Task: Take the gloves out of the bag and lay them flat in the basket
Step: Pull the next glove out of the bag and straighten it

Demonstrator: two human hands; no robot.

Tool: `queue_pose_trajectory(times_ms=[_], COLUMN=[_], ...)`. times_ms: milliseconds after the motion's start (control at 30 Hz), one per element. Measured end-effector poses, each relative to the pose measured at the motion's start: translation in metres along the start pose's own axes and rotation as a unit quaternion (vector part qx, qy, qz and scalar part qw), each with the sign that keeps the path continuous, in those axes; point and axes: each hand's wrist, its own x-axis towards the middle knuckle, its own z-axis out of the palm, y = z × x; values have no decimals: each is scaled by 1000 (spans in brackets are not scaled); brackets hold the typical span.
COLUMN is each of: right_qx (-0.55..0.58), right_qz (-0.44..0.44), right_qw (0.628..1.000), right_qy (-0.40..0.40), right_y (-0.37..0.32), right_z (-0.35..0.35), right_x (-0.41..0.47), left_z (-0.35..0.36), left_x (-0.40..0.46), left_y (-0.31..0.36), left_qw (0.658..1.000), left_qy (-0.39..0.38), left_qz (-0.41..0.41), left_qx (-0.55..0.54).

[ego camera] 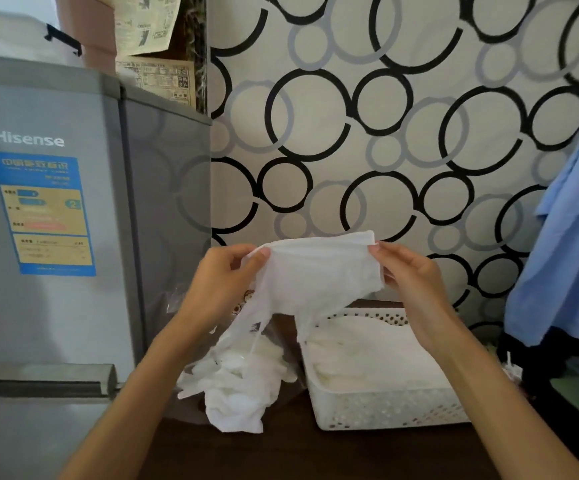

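Observation:
A thin white glove [319, 271] hangs in the air above the table, stretched between both hands. My left hand [222, 282] pinches its left cuff corner and my right hand [416, 275] pinches the right corner. The glove's fingers dangle down toward a clear plastic bag [191, 306] that lies on the dark table with a pile of white gloves [236, 386] spilling from it. To the right stands a white perforated basket [385, 407] holding several flat white gloves [367, 355].
A grey Hisense fridge [56, 202] fills the left side, close to the bag. Blue cloth [568, 244] hangs at the right edge above dark items. A wall with a ring pattern [385, 116] stands behind the dark table [281, 452].

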Motion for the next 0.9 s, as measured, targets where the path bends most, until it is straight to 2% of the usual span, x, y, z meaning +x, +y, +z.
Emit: queue_pose_trajectory(times_ms=[67, 133, 233, 333, 400, 533, 633, 733, 800, 900], right_qx=[6, 11, -61, -105, -138, -167, -208, -200, -224, -282], right_qz=[10, 45, 61, 28, 6, 9, -19, -15, -11, -7], right_qw=[1000, 998, 989, 991, 986, 958, 934, 934, 937, 932], right_qy=[-6, -50, -123, -83, -90, -233, -290, -295, -267, -228], right_y=[-8, -16, -22, -25, -23, -17, -12, -7, -1, 8], right_z=[-11, -20, -29, -36, -42, -40, -28, -19, -21, -37], right_x=[1, 0, -8, -15, -17, -21, -24, -26, -22, -14], left_z=[10, 20, 34, 40, 42, 44, 46, 48, 48, 45], left_x=[5, 8, 11, 11, 13, 14, 12, 12, 11, 12], left_y=[11, 19, 26, 35, 37, 45, 53, 53, 50, 45], left_qw=[1000, 999, 998, 996, 995, 994, 989, 984, 981, 984], left_qy=[-18, -34, -60, -78, -89, -112, -141, -157, -164, -135], left_qz=[3, -10, -19, -18, -19, -7, 25, 35, 35, 37], left_qx=[5, -10, -14, -31, -32, -7, 30, 79, 92, 109])
